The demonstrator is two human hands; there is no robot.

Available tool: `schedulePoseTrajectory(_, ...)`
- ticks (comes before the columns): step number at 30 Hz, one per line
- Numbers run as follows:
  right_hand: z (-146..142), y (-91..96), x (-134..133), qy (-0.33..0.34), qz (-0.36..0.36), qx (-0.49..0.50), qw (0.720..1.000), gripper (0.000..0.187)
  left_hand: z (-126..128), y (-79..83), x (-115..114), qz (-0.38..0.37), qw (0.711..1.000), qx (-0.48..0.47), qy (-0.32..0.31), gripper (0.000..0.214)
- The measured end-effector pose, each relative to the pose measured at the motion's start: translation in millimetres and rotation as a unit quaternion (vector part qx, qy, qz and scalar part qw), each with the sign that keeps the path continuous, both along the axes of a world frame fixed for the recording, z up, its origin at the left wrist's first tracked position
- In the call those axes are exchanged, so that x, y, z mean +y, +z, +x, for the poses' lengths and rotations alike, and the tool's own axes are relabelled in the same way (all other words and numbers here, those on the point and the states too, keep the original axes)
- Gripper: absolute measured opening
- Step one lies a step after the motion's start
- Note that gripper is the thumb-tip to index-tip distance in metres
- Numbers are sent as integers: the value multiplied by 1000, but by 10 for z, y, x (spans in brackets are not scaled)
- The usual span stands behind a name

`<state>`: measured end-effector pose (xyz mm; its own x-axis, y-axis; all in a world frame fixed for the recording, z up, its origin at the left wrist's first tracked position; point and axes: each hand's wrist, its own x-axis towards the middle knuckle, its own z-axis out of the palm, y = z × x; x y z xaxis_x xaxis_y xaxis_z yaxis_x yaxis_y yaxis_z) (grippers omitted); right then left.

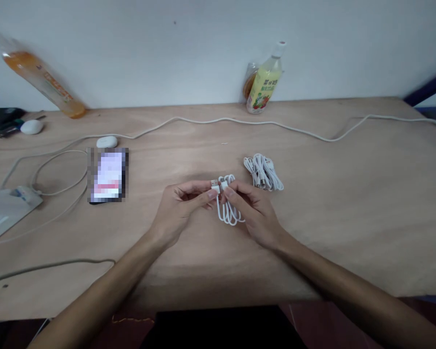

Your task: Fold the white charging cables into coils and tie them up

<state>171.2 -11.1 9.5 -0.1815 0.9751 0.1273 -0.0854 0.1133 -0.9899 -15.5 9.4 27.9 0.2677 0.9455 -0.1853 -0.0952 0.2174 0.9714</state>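
Note:
A white USB cable (227,213), looped into a coil, hangs between my two hands over the middle of the table. My left hand (181,206) pinches one white plug, whose metal USB end points up, between thumb and fingers. Right beside it, my right hand (254,208) grips the other white plug of the same cable, with part of the coil behind its fingers. The two plugs are side by side; whether they touch I cannot tell. Just beyond my right hand lies a bundle of coiled white cables (264,172).
A phone (109,174) and a white earbud case (107,142) lie to the left. An orange drink bottle (45,82) and a yellow-labelled bottle (267,82) stand along the wall. A long white cord (210,121) crosses the wooden table (349,208). A white power strip (12,213) sits far left.

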Motion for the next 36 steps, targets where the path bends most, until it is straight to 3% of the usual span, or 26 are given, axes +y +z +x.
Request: schedulePoseTrajectory(36,-5,8,-7,-14,-4,-25,1000,48,0,6,7,-6,1000,3,-8,21)
